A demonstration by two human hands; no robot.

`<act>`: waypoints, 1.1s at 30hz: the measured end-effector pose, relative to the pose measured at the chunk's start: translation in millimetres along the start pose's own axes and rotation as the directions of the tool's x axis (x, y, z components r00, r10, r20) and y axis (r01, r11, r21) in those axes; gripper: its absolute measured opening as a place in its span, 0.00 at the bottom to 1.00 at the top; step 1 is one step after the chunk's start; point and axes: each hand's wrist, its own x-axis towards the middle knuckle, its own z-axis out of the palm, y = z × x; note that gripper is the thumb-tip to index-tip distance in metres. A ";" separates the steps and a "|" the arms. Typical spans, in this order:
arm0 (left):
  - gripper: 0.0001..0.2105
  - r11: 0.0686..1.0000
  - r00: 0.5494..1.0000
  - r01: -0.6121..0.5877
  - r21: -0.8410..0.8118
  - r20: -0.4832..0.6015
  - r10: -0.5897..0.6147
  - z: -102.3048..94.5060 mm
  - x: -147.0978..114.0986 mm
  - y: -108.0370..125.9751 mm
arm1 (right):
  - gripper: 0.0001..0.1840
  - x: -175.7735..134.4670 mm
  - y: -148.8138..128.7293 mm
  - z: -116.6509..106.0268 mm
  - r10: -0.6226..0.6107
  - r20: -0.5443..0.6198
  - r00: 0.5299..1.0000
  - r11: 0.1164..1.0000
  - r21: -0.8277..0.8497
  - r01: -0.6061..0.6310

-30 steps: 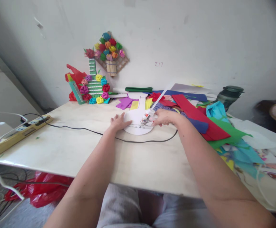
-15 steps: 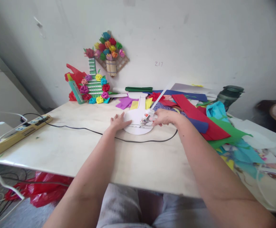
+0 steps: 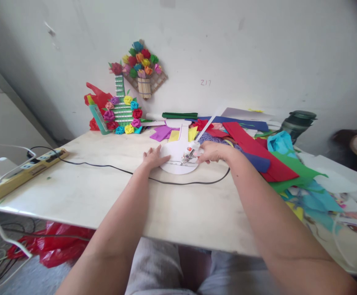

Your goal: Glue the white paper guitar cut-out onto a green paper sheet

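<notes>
A white guitar-shaped cutout [image 3: 172, 150] lies flat on the table, with drawn lines across its round lower part. My left hand [image 3: 154, 157] rests with fingers spread on the cutout's left edge. Over its right side, my right hand [image 3: 212, 151] is wrapped around a white hot glue gun [image 3: 193, 146] whose nozzle points down and left at the drawn line. A long white glue stick [image 3: 209, 124] juts up from the gun's back. The gun's black cord [image 3: 178, 183] loops across the table in front of the cutout.
Colored paper and fabric sheets [image 3: 258, 155] pile up on the right, near a dark green bottle [image 3: 298, 123]. A flower-decorated guitar craft [image 3: 124, 108] and a glue bottle [image 3: 97, 116] stand at the back left. A power strip [image 3: 27, 170] lies along the left edge.
Almost nothing differs. Both hands, the glue gun and the cutout keep their places; the view has shifted very slightly.
</notes>
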 end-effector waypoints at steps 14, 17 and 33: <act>0.41 1.000 1.000 0.004 0.007 -0.007 -0.004 -0.1 -0.1 0.6 | 0.15 0.6 -2.1 0.7 0.036 0.018 0.999 0.998 -0.051 -0.035; 0.40 1.000 1.000 0.004 0.004 -0.007 -0.004 0.0 0.0 0.6 | 0.15 0.8 -2.9 0.9 0.059 0.026 0.998 0.996 -0.070 -0.057; 0.41 1.000 1.000 -0.008 0.023 -0.010 0.009 3.7 3.1 -2.3 | 0.18 -2.5 -10.3 1.7 0.074 0.060 0.995 0.992 -0.107 -0.067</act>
